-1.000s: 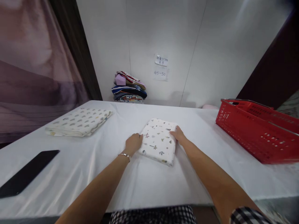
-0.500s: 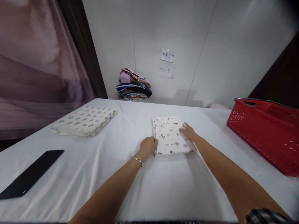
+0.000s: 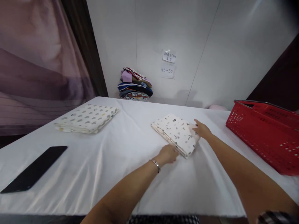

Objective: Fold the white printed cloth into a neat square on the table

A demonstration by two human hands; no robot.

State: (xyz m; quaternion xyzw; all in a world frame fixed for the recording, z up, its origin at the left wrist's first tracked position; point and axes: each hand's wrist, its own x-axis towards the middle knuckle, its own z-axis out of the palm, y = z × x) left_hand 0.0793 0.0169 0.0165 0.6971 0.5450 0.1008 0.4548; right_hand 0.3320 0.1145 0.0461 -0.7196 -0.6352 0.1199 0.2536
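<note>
The folded printed cloth (image 3: 177,133) lies on the white surface (image 3: 112,161) between both hands: left hand (image 3: 168,154) grips its near edge, right hand (image 3: 202,130) rests open on its far corner.

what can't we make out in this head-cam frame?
- Upper wall note: writing too small to read.
- Red basket: contents hidden by its wall, right end cut by frame edge.
- Left hand: fingertips hidden against the folded cloth.
- Black slab: featureless, kind unclear.
</note>
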